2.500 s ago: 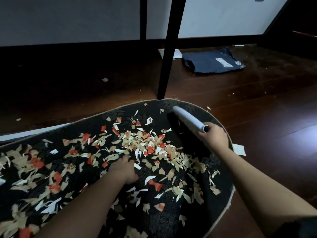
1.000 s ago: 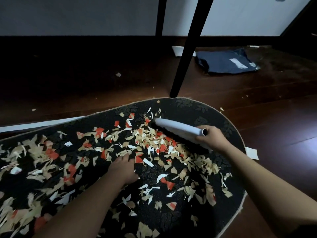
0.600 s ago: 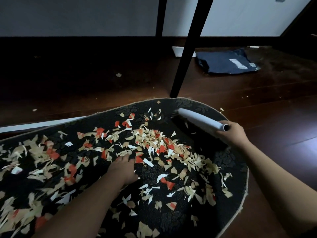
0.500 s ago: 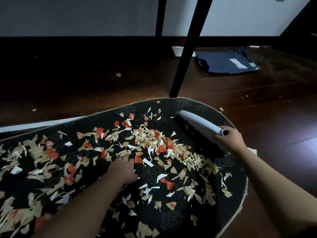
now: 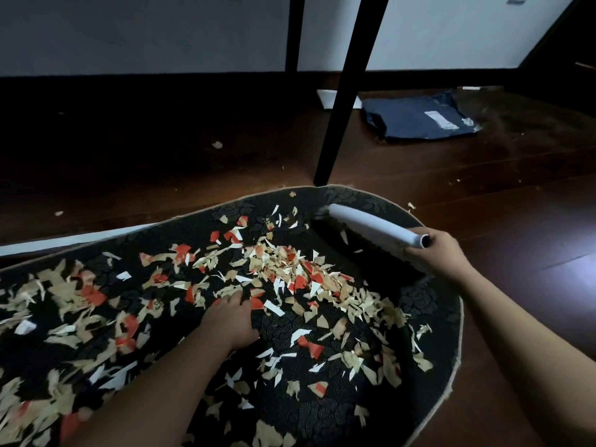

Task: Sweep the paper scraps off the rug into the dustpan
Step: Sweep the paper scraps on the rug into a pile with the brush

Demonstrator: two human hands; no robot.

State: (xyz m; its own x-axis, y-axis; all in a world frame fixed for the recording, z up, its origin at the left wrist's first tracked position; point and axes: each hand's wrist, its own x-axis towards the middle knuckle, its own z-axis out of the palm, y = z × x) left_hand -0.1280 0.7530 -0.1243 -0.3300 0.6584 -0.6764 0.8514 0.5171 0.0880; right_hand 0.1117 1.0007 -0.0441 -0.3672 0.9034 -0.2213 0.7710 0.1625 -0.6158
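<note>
Two hands working: my left hand (image 5: 230, 321) presses flat to pin the rug (image 5: 429, 304), right hand (image 5: 440, 253) grasping the brush (image 5: 371, 229) behind the scraps (image 5: 290, 272).

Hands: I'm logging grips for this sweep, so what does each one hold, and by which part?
The right hand grips the brush by the near end of its white handle. The left hand holds nothing; it rests on the rug.

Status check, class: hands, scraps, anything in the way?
Right hand grips the brush at the rug's far end. Left hand rests on the rug. Scraps cover it; no dustpan visible. Black leg stands just beyond.
</note>
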